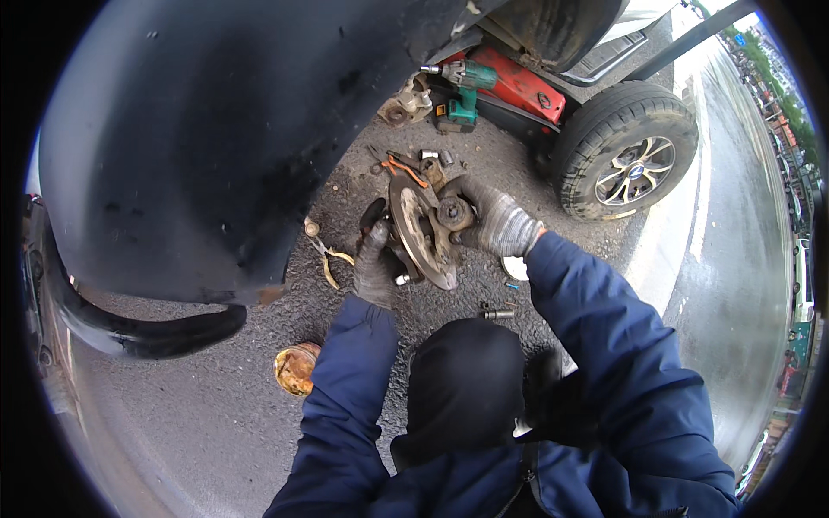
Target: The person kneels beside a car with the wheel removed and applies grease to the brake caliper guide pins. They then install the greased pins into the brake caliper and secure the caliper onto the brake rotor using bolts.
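A rusty, worn brake disc [418, 226] stands tilted between my two hands above the asphalt. A greasy metal knuckle [452, 213] with a round, bush-like end is against its right face. My right hand [503, 221], in a grey work glove, is closed round that knuckle. On the disc's other side my gloved left hand [374, 263] grips the assembly, its fingers partly hidden behind the disc. Just beyond the disc lie orange-handled pliers [408, 169] and small metal sockets [446, 158]. Yellow-handled pliers [329, 261] lie left of my left hand.
A dark car body panel [199, 147] overhangs the left. Beyond the disc are a green cordless impact wrench [465, 91] and a red jack [518, 82]. A wheel [635, 155] stands at right. An open grease tub [295, 369] and a metal socket [498, 314] are nearer me.
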